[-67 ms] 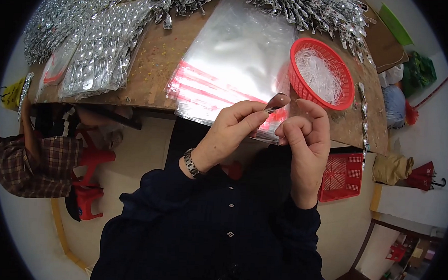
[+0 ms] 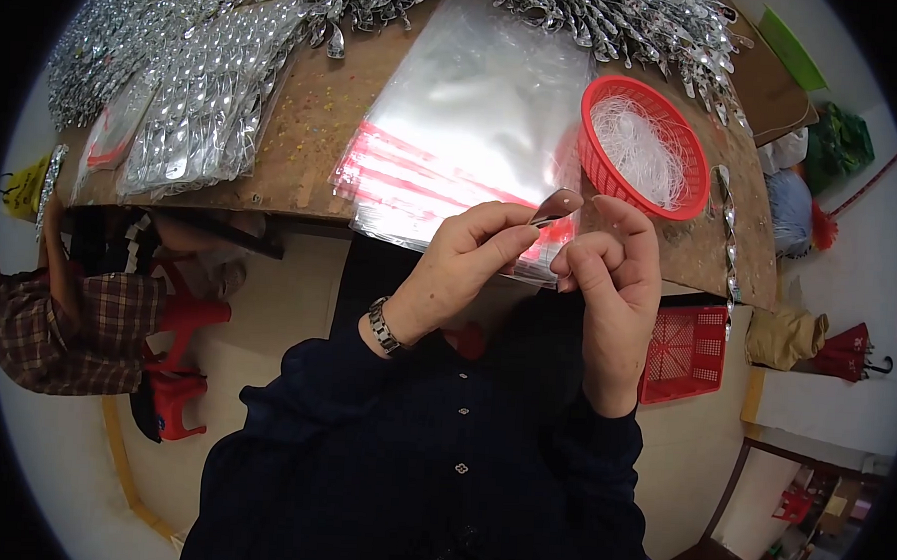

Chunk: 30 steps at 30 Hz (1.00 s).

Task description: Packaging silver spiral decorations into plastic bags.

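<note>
The left hand (image 2: 467,256) pinched a small shiny silver piece (image 2: 559,206) between thumb and forefinger, its curved end sticking out past the fingertips toward the right. The right hand (image 2: 614,277) was just beside it, the forefinger raised and the thumb close against the curled fingers; whether those fingers held anything, such as a fine thread, I could not tell. The piece lay between the two hands, above the near right corner of a stack of clear plastic bags (image 2: 487,92) with red bands.

To the near right, below the table edge, stood a red rectangular crate (image 2: 683,358) with latticed walls. Farther off, on the table (image 2: 310,124) right of the bags, a round red basket (image 2: 596,161) held a loose tangle of white thread (image 2: 639,148). At the far left, a clear bag of twisted silver strands (image 2: 208,99) lay flat, with more silver strands heaped along the far edge.

Against the earlier frame, hardly anything differed: both hands, the piece and the containers kept practically the same places.
</note>
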### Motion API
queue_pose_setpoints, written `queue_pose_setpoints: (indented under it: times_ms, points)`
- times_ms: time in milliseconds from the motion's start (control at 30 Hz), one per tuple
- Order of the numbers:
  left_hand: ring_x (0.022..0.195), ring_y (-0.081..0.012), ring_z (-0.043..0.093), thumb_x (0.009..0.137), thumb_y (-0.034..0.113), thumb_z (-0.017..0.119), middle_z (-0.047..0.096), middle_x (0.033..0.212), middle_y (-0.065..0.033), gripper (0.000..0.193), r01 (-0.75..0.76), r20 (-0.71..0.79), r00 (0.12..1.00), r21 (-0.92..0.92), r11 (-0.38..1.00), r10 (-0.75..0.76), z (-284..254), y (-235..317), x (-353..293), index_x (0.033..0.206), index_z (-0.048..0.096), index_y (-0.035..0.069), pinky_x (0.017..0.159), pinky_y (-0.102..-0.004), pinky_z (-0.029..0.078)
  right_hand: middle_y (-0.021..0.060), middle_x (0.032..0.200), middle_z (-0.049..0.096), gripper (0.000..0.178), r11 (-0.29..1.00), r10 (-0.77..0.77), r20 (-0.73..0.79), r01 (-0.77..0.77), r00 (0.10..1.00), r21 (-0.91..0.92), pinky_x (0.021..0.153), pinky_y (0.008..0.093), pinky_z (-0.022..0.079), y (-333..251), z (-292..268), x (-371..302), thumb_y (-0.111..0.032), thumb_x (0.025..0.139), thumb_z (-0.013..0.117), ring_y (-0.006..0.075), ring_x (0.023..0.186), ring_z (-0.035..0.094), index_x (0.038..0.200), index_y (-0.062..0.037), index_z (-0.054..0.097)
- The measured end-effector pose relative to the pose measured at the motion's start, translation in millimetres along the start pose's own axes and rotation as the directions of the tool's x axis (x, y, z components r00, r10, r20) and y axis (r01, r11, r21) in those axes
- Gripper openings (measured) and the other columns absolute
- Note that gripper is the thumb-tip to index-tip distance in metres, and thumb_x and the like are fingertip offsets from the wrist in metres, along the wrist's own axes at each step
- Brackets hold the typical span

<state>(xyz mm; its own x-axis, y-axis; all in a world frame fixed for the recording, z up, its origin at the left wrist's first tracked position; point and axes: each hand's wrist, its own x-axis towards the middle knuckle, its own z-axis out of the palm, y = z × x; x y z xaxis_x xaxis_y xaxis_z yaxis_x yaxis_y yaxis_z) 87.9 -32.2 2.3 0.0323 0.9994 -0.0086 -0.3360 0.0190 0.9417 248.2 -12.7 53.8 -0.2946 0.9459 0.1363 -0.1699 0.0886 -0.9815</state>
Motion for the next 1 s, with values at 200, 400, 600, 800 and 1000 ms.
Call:
queue_pose_setpoints:
  times_ms: [200, 400, 600, 800, 1000]
  points:
    - [0.074, -0.0047, 0.053, 0.096, 0.012, 0.056, 0.058, 0.083, 0.0026, 0.023, -0.028, 0.011, 1.0, 0.025, 0.999, 0.028, 3.0, 1.8, -0.4, 0.115, 0.061, 0.0, 0.068, -0.0196, 0.044, 0.0038, 0.08, 0.057, 0.038, 1.0, 0.021, 0.003, -0.021, 1.0, 0.021, 0.067, 0.0209, 0.043, 1.0, -2.1, 1.4, -0.002, 0.093, 0.054, 0.0094, 0.074, 0.055, 0.129, 0.0005, 0.043]
    - [0.077, -0.0046, 0.054, 0.094, 0.011, 0.059, 0.061, 0.089, 0.002, 0.024, -0.003, -0.001, 1.0, 0.022, 1.0, 0.003, 4.8, 5.3, -2.4, 0.115, 0.061, 0.0, 0.07, -0.0199, 0.045, 0.0038, 0.08, 0.057, 0.038, 0.999, 0.042, 0.001, -0.042, 0.999, 0.02, 0.067, 0.0209, 0.043, 2.8, -3.0, 2.6, -0.002, 0.092, 0.054, 0.0092, 0.074, 0.055, 0.129, 0.0006, 0.043]
    - [0.079, -0.0049, 0.054, 0.093, 0.01, 0.059, 0.061, 0.093, 0.0017, 0.023, -0.003, 0.012, 1.0, 0.013, 1.0, 0.003, 4.1, 1.8, -2.5, 0.114, 0.061, 0.0, 0.072, -0.0199, 0.045, 0.0039, 0.081, 0.058, 0.038, 0.998, 0.058, 0.002, -0.058, 0.998, 0.034, 0.067, 0.0207, 0.044, 4.3, -4.6, 3.2, -0.003, 0.092, 0.054, 0.009, 0.074, 0.055, 0.129, 0.0008, 0.044]
    - [0.08, -0.0047, 0.053, 0.093, 0.01, 0.059, 0.061, 0.095, 0.002, 0.023, -0.026, 0.019, 0.999, 0.051, 0.998, 0.025, 4.2, 0.6, -2.5, 0.114, 0.061, 0.0, 0.073, -0.0201, 0.045, 0.004, 0.081, 0.058, 0.038, 0.997, 0.069, 0.006, -0.069, 0.998, 0.041, 0.067, 0.0204, 0.044, 5.9, -6.5, 3.9, -0.004, 0.092, 0.054, 0.009, 0.075, 0.056, 0.128, 0.0017, 0.044]
    - [0.086, -0.005, 0.055, 0.093, 0.012, 0.063, 0.062, 0.098, 0.0003, 0.024, -0.029, 0.035, 0.999, 0.01, 1.0, 0.028, 4.3, -1.3, -3.6, 0.114, 0.061, 0.0, 0.074, -0.0201, 0.046, 0.0039, 0.082, 0.058, 0.038, 0.996, 0.071, 0.002, -0.071, 0.997, 0.061, 0.067, 0.0204, 0.044, 6.6, -6.6, 3.9, -0.003, 0.092, 0.054, 0.0087, 0.075, 0.056, 0.128, 0.0017, 0.044]
